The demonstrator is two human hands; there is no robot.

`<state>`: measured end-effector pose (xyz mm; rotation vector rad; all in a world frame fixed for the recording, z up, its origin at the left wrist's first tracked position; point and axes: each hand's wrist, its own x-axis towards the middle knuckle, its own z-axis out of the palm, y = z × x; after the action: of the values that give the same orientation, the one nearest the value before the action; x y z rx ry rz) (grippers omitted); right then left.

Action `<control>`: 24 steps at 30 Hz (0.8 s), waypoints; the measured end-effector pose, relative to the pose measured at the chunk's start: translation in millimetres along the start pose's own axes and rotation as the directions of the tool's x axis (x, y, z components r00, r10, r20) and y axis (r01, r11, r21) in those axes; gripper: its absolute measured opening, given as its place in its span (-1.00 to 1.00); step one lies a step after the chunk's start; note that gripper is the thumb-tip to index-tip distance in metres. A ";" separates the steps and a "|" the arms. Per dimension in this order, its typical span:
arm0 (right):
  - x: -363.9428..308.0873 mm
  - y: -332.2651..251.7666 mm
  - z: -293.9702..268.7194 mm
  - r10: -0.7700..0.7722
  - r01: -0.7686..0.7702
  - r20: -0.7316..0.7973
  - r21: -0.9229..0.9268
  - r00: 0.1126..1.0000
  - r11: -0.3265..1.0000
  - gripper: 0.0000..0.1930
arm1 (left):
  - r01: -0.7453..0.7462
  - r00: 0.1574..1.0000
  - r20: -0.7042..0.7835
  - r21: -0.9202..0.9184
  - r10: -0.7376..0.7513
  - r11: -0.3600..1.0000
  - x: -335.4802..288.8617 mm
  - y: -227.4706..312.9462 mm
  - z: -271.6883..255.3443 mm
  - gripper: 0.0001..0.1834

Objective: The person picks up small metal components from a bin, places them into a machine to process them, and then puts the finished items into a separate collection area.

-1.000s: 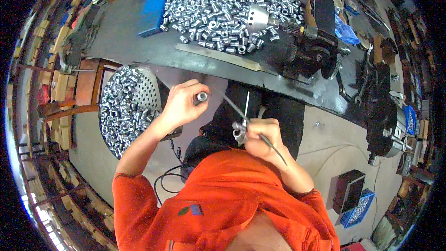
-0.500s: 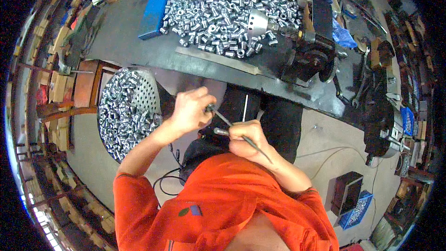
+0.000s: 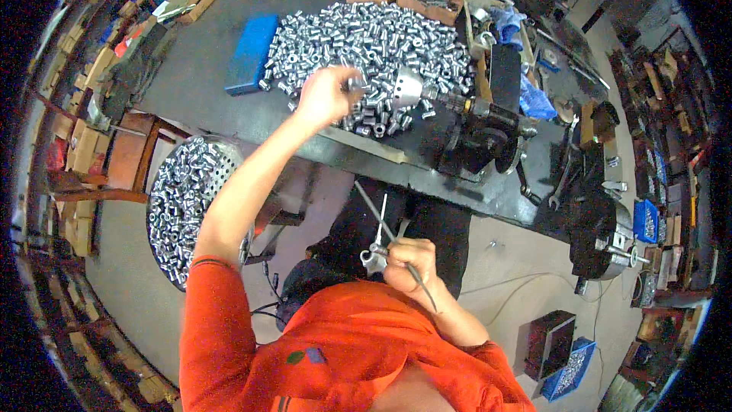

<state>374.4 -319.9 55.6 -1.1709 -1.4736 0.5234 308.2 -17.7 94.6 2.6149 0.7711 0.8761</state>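
Note:
My left hand is over the front of a heap of small metal bushings on the bench. Its fingers are pinched round what looks like one small metal bushing, smeared by motion. Close to my lap, my right hand is closed round a thin, file-like rod, which sticks out on both sides of the fist. Other shiny metal pieces show at the fingers of that hand; how they are held is partly hidden.
A perforated round stool seat to my left bears many more bushings. A blue box borders the heap's left. Right of the heap, a cranked black fixture carries a holed metal cone. A blue bin stands on the floor at right.
My left hand has left the rod's end and moved up and forward over the heap. My right hand still grips the rod near my lap. The view has tilted, showing more of the bench's back.

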 end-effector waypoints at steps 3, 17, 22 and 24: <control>-5.0 3.0 9.1 0.070 -0.070 -0.008 0.043 0.998 0.997 -0.71 | 0.289 0.932 0.042 -0.687 -0.360 0.667 40.2 -0.4 -25.2 -0.56; -2.8 3.4 21.3 0.140 -0.141 0.010 0.110 0.990 0.984 -0.74 | 0.575 0.786 0.174 0.147 -0.594 0.805 -217.8 -128.1 -150.8 -0.58; 0.6 -0.2 21.1 0.169 -0.172 0.037 0.127 0.985 0.977 -0.75 | 0.449 0.783 0.285 0.354 -0.552 0.820 -276.5 -127.2 -161.7 -0.70; -1.0 0.7 20.8 0.165 -0.166 0.023 0.134 0.986 0.977 -0.74 | 0.448 0.738 0.324 0.420 -0.592 0.789 -267.4 -108.3 -158.3 -0.71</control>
<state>355.5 -314.8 48.9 -1.1898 -1.3352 0.7347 -13.7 -66.2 46.3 2.4579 1.5052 -0.0213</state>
